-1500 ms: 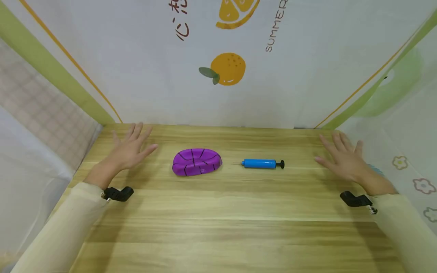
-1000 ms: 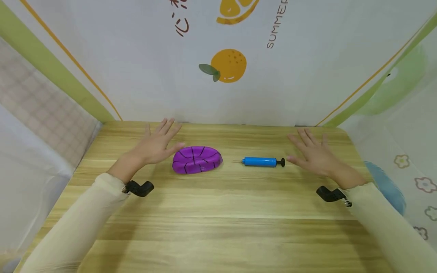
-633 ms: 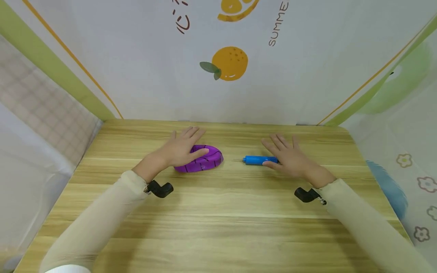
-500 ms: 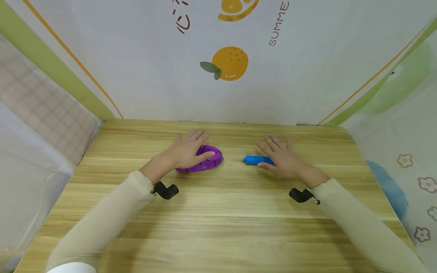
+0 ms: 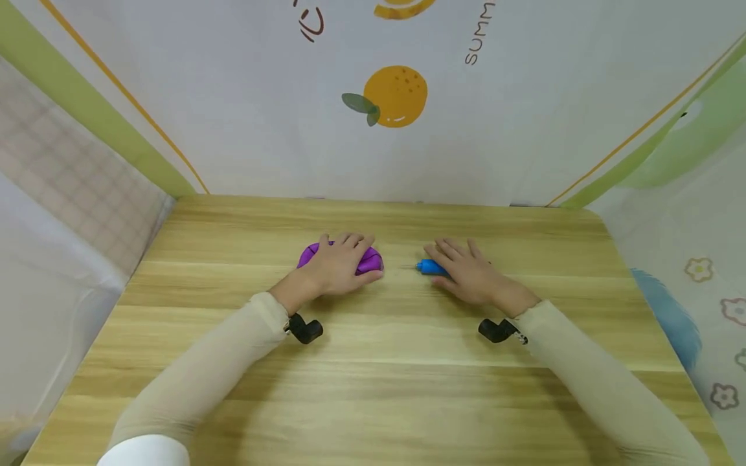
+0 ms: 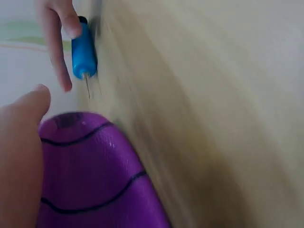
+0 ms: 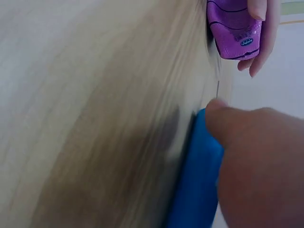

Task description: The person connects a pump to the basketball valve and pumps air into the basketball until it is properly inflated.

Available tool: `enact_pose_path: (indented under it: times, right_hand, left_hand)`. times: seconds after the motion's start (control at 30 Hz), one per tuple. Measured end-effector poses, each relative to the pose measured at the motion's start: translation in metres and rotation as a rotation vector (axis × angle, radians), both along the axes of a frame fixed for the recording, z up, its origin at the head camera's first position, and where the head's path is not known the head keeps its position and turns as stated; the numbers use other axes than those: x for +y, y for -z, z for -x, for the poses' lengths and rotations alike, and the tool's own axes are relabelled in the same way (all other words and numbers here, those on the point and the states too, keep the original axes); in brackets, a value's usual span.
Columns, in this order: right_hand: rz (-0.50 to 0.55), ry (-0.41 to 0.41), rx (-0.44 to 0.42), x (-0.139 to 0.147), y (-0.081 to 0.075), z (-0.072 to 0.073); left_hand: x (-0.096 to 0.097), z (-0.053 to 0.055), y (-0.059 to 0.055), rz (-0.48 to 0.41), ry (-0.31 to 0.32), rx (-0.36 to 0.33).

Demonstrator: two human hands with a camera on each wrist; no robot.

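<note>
Left hand (image 5: 337,268) spread over the dented purple ball (image 6: 97,175), right hand (image 5: 471,275) spread over the blue pump (image 5: 431,267), and on this wooden tabletop (image 5: 373,401) the pump's thin needle (image 5: 408,266) points toward the ball!

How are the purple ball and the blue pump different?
Colour: the purple ball has black lines, while the blue pump has a plain blue tube.
Shape: the purple ball looks squashed and wide; the blue pump is slim and straight.
End: the blue pump has a thin needle in front, but the purple ball's visible end is blunt.
Both lie on the wooden table, each partly covered by a hand in the head view.
</note>
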State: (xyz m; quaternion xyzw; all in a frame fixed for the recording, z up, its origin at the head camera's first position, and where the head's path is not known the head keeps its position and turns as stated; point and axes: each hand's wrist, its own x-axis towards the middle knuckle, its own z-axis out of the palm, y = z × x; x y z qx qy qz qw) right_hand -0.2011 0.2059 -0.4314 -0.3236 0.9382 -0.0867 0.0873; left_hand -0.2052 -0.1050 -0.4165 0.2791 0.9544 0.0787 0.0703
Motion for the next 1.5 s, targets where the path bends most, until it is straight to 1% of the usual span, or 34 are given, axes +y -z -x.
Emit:
enact_pose_path:
  times: [0.1, 0.23, 0.43, 0.57, 0.77, 0.93, 1.1, 1.17, 1.27, 1.4, 1.5]
  right_hand:
    - [0.004, -0.004, -0.018, 0.001, 0.002, 0.0]
    - [0.014, -0.009, -0.032, 0.002, 0.005, -0.002]
    - [0.042, -0.041, 0.027, 0.002, 0.011, -0.001]
    - [0.051, -0.045, 0.069, 0.001, 0.012, -0.001]
    - [0.031, -0.027, 0.107, 0.001, 0.013, -0.001]
    - [0.004, -0.001, 0.127, 0.001, 0.011, -0.001]
    - [0.019, 0.009, 0.135, 0.002, 0.005, -0.003]
    - [0.028, 0.015, 0.153, 0.002, 0.003, -0.004]
    - [0.034, 0.025, 0.191, 0.004, -0.001, -0.006]
    - [0.044, 0.02, 0.235, 0.006, -0.004, -0.008]
    - [0.056, 0.011, 0.265, 0.006, -0.007, -0.01]
  left_hand:
    - [0.004, -0.002, 0.004, 0.021, 0.007, 0.032]
    - [0.006, -0.004, 0.008, 0.049, 0.01, 0.051]
    - [0.005, -0.002, 0.012, 0.053, 0.003, 0.073]
    - [0.002, 0.001, 0.014, 0.039, -0.001, 0.107]
    - [-0.001, 0.001, 0.015, 0.024, 0.031, 0.154]
    - [-0.005, -0.001, 0.012, 0.009, 0.057, 0.185]
    - [-0.01, -0.004, 0.005, -0.033, 0.082, 0.209]
    - [-0.013, -0.004, 0.002, -0.054, 0.086, 0.235]
    - [-0.015, -0.004, -0.003, -0.086, 0.096, 0.294]
    - [-0.018, -0.004, -0.011, -0.119, 0.129, 0.372]
    - [-0.018, -0.005, -0.017, -0.129, 0.153, 0.407]
